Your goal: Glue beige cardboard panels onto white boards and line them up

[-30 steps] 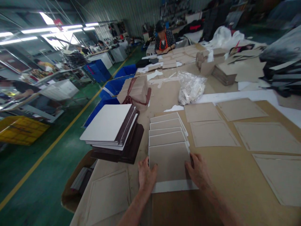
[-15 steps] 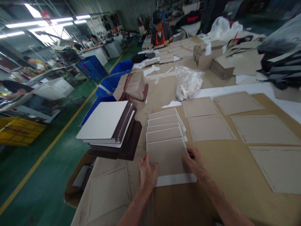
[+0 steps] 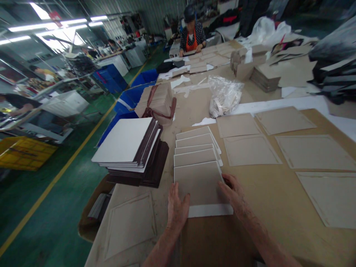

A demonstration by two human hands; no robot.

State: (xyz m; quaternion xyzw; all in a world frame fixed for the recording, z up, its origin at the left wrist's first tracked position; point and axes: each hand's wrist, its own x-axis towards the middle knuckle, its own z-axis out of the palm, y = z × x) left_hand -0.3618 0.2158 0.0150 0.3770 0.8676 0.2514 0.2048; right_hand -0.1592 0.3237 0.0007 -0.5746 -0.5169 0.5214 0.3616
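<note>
In front of me lies a grey-brown panel (image 3: 198,183) with thin white edges and a white strip along its near side. My left hand (image 3: 178,204) holds its left edge, the fingers along the side and the thumb over the top. At the right edge, my right hand (image 3: 232,191) grips it with the thumb on top; some fingertips are hidden. Beyond it, several similar panels (image 3: 194,141) overlap in a fanned row. A stack of white and dark brown boards (image 3: 125,141) stands to the left of them.
Several flat beige sheets (image 3: 251,150) are spread to the right, and another sheet (image 3: 130,226) lies at the near left. Farther back are a tied bundle (image 3: 155,100) and a clear plastic bag (image 3: 225,94). Across the table a co-worker (image 3: 191,35) handles a panel. Blue bins (image 3: 130,98) line the left edge.
Both hands keep their places at the panel's edges; the left hand has shifted slightly right along with a small shift of the view. The panel lies nearly as before.
</note>
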